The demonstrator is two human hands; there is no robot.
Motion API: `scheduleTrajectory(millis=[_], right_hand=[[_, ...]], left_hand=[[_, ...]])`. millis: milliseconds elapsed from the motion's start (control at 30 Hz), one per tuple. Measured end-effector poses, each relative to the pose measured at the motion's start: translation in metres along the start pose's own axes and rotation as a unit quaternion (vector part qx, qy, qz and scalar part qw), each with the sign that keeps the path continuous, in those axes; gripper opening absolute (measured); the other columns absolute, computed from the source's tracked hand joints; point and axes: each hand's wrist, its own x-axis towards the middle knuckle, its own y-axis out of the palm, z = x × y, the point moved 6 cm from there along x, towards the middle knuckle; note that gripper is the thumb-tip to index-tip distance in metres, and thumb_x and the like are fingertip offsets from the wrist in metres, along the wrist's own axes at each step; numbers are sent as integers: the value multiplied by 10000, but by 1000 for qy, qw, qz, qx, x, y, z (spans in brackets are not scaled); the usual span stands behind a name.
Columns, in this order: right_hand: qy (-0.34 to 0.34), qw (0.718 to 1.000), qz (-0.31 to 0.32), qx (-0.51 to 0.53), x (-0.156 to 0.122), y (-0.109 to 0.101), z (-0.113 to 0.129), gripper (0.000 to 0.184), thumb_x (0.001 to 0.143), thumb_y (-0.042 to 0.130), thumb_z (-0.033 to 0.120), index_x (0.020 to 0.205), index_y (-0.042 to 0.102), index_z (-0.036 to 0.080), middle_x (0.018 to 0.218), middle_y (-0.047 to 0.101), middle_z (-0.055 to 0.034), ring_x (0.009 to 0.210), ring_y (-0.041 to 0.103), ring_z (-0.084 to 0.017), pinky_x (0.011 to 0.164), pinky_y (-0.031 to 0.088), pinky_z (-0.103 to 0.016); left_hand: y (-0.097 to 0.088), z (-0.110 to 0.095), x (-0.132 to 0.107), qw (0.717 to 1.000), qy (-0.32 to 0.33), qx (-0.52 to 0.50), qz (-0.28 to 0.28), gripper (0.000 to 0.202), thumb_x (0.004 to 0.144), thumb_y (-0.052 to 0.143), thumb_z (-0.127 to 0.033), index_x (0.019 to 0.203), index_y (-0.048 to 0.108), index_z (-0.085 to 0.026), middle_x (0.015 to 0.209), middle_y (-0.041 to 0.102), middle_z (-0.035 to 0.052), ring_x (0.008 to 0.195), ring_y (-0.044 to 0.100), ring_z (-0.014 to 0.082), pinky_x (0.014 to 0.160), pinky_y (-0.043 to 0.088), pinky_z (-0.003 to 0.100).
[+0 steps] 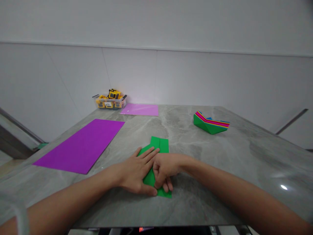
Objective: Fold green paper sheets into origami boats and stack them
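Observation:
A folded sheet of green paper (160,143) lies on the grey marbled table near its front edge, partly covered by both hands. My left hand (138,173) rests flat on its left side with the fingers spread. Against the paper's right side presses my right hand (166,169), its fingers curled in. Whether those curled fingers pinch an edge of the paper or only press on it cannot be made out. A crease runs down the paper's far end.
Left of the hands lies a purple sheet (83,147). Farther back are a pink sheet pack (141,110) and a clear plastic box (109,103) of yellow toy vehicles. A folded paper boat (211,125), green with coloured stripes, sits at the right. A white wall borders the table.

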Motion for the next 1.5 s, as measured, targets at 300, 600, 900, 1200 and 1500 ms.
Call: scheduleTrajectory(millis=[300,600,900,1200,1500], right_hand=[[-24,999,6,34,0,4,-2,193,730,712,167,555,636,140,485,628,75,404,580,-48,504,465,-145],[-26,998,26,46,-1,9,-3,159,734,718,178,595,647,150,501,640,86,414,589,-48,517,473,-139],[-17,999,28,29,1,9,-1,187,727,720,223,578,636,148,503,631,69,434,594,-51,417,368,-137],[-4,1000,3,-15,-1,3,1,210,731,705,284,589,622,153,550,642,58,459,598,-57,377,328,-146],[11,1000,-7,-10,-1,-1,0,211,724,689,259,567,603,147,527,624,61,433,588,-58,367,355,-142]], left_hand=[[-1,1,0,1000,-7,-4,-3,1011,761,538,-705,1525,164,-158,1590,40,171,1454,53,383,1140,73,622],[2,9,0,1000,-30,-3,-9,1102,727,545,-732,1535,79,-144,1588,2,168,1456,31,378,1140,86,609],[1,10,0,999,-47,-1,1,1144,708,532,-759,1536,56,-129,1585,-22,163,1456,21,376,1146,65,597],[-2,7,0,999,-53,-4,8,1142,709,530,-761,1532,84,-106,1580,0,178,1457,35,369,1146,73,597],[0,7,-1,999,-48,-4,6,1145,706,515,-780,1534,89,-114,1580,-14,168,1456,34,374,1148,83,596]])
